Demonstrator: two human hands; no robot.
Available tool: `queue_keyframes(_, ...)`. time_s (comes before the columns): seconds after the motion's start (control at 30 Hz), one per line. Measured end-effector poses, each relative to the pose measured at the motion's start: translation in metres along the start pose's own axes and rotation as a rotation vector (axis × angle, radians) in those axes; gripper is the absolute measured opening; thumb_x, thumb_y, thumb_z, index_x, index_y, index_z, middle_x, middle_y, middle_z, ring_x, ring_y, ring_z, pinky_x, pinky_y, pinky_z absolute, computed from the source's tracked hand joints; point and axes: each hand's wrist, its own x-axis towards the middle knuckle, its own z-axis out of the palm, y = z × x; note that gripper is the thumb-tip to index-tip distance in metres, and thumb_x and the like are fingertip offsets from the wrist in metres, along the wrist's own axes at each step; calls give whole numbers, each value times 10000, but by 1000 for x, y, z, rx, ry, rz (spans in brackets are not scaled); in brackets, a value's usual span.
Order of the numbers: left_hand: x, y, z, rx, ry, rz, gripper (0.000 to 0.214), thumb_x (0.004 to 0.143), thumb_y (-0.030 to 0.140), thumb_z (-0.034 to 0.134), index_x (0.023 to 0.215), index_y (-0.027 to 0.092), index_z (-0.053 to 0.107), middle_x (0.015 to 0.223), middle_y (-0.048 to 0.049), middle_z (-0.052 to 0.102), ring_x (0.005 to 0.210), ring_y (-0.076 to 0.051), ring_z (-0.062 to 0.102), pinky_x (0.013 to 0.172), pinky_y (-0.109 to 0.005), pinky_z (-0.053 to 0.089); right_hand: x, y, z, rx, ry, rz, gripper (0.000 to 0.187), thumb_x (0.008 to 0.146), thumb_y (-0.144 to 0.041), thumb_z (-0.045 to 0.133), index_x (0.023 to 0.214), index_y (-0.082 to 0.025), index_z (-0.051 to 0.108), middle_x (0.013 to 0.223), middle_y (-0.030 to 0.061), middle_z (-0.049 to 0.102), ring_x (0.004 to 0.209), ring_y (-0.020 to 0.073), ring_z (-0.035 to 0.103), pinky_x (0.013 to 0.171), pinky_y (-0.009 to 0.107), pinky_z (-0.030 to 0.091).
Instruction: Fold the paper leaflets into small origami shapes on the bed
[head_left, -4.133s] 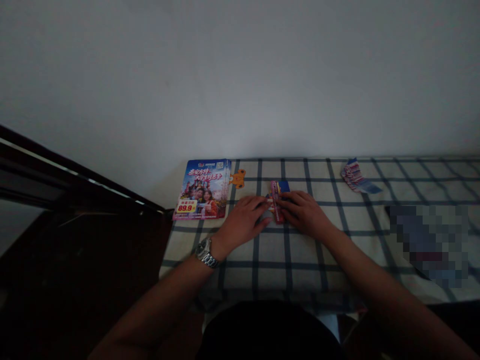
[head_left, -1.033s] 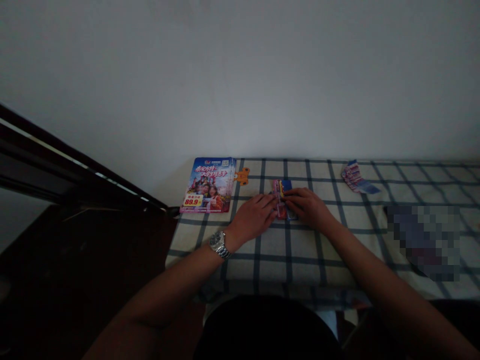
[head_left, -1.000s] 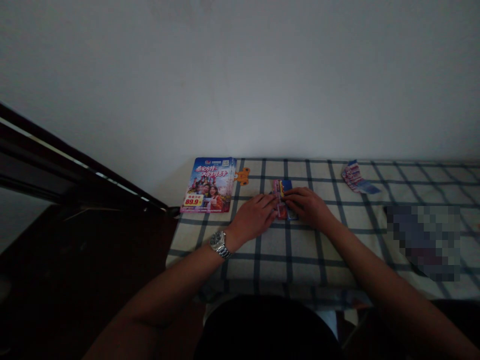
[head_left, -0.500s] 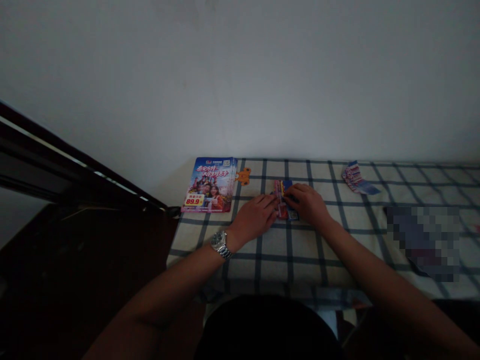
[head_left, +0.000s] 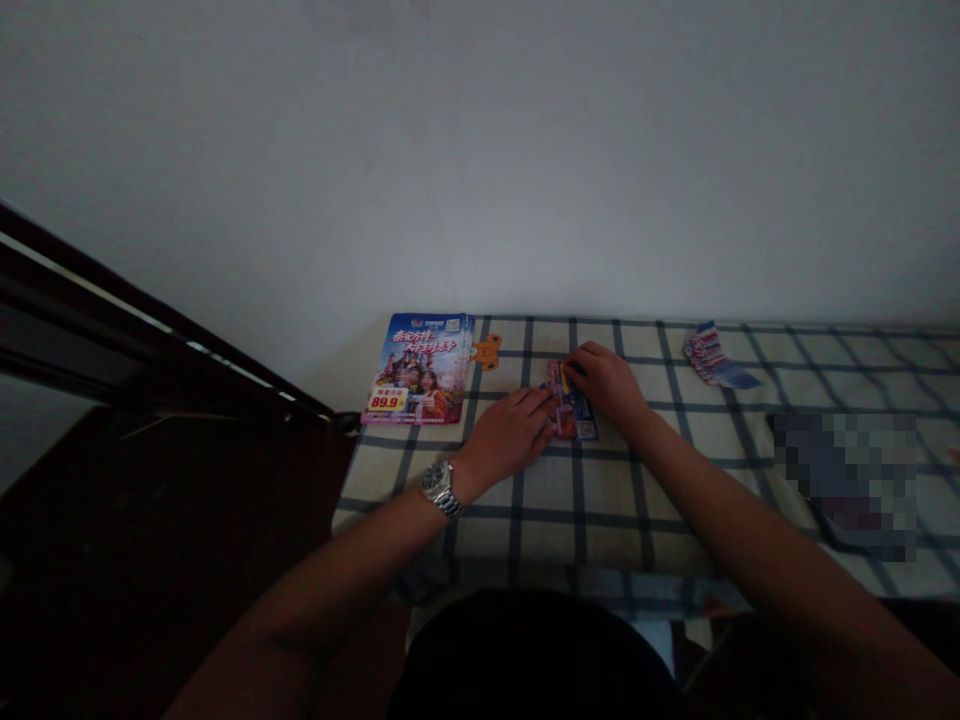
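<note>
Pink-and-blue flyer [head_left: 574, 412] sits well in from the near edge of the table [head_left: 480, 545]; left hand [head_left: 508, 432]'s flat, unclosed, probably pinning it. I can't tell if right hand [head_left: 609, 384]'s pinching.

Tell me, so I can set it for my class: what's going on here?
A person has both bare hands at a small, colourful printed paper lying on a checked cloth. The left hand is at its left side; the fingers of the right hand are at its upper right. A stack of leaflets lies to the left, and a fanned paper bundle to the right.
</note>
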Motion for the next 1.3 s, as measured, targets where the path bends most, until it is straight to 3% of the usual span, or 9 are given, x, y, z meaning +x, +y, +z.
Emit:
queue_keyframes(0.27, 0, -1, 0, -5, 2, 1, 398, 1063, 297, 490, 1419, 139, 573, 1446, -117, 600, 1284, -260, 578, 1120, -434, 496, 12, 5, 6, -59, -13, 39, 131, 991, -207, 590, 919, -201, 698, 992, 98, 678, 864, 242, 635, 751, 353, 484)
queue_keyframes(0.5, 0, -1, 1, 1, 19, -6, 395, 1068, 309, 482, 1417, 151, 580, 1435, -110, 611, 1277, -262, 586, 1123, -447, 481, 12, 7, 8, -48, 49, 49, 161, 1002, -230, 562, 927, -207, 703, 982, 99, 680, 867, 240, 639, 747, 343, 493)
queue_keyframes(0.67, -1, -2, 1, 0, 20, -11, 395, 1075, 315, 474, 1422, 159, 582, 1443, -101, 610, 1268, -259, 587, 1122, -446, 472, 1, 11, -1, 95, 51, 42, 102, 976, -235, 616, 972, -205, 714, 992, 80, 687, 892, 235, 659, 789, 346, 511)
queue_keyframes(0.93, -1, -2, 1, -22, 29, -14, 411, 1070, 316, 494, 1445, 166, 569, 1462, -101, 601, 1288, -260, 574, 1141, -444, 460, -27, 9, -10, 187, -70, -47, 71, 965, -244, 655, 973, -214, 719, 988, 69, 690, 900, 226, 664, 805, 347, 523)
queue_keyframes(1.3, -1, -3, 3, -23, 16, -16, 416, 1080, 307, 465, 1460, 163, 555, 1475, -97, 596, 1305, -260, 568, 1153, -442, 459, -30, 6, -7, 196, -58, -76, 40, 938, -206, 687, 912, -206, 718, 982, 79, 687, 918, 240, 653, 841, 360, 518)
